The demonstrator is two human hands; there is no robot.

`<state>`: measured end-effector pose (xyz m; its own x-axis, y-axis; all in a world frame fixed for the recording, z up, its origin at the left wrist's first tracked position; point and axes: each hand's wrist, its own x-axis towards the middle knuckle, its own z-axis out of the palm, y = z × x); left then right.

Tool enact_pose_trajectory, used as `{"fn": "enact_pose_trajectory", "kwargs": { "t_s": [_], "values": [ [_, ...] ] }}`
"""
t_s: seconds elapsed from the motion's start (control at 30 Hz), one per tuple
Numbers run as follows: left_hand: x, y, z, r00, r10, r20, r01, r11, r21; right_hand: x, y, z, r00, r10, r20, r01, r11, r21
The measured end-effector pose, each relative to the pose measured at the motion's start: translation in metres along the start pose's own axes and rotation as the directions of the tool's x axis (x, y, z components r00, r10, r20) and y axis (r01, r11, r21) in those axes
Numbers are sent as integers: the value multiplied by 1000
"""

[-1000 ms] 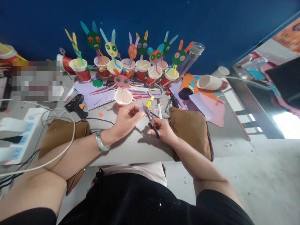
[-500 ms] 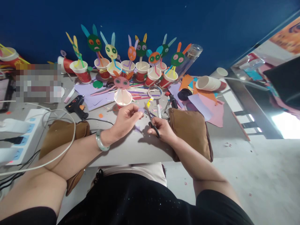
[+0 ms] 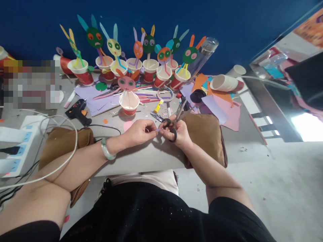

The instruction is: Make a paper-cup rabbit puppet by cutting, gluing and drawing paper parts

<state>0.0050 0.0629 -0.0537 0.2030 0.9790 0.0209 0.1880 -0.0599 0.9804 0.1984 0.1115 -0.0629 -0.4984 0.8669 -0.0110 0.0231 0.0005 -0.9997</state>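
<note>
My left hand (image 3: 140, 132) pinches a tiny lilac paper piece (image 3: 158, 129) at its fingertips, just above the grey table (image 3: 141, 158). My right hand (image 3: 179, 135) grips black-handled scissors (image 3: 173, 123), blades pointing up and away, and its fingers also touch the same paper piece. The two hands meet over the table's near middle. A pink paper disc (image 3: 127, 125) lies just behind my left hand. A red paper cup with a pink rabbit face (image 3: 129, 103) stands further back.
A row of red cups with coloured paper rabbit faces (image 3: 141, 65) lines the blue wall. Straws, a glue stick (image 3: 158, 106), a black glue gun (image 3: 77, 111) and coloured paper sheets (image 3: 222, 109) lie about. Brown cushions (image 3: 205, 134) sit under both arms. A power strip (image 3: 15, 144) is at left.
The hands came together and a little nearer to me. The scissors tilted from pointing left-up to pointing up-right, and the right fingers now touch the paper piece. The view shifted slightly.
</note>
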Motion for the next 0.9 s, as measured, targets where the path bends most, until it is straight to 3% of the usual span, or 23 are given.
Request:
{"fn": "enact_pose_trajectory", "kwargs": {
  "t_s": [0.3,0.53,0.77,0.9],
  "values": [
    [1,3,-2,995,60,-75,-60,998,4,0,1,2,1000,3,-30,-3,1000,20],
    [1,2,0,992,17,-122,-28,996,-90,0,0,1,998,-1,-56,1,1000,5],
    [2,11,-5,960,28,-277,-88,974,-208,0,2,1,971,65,231,-59,998,-34],
    [3,12,-5,953,18,-302,-97,964,-249,0,6,2,947,113,300,-97,993,-67]
  ]
}}
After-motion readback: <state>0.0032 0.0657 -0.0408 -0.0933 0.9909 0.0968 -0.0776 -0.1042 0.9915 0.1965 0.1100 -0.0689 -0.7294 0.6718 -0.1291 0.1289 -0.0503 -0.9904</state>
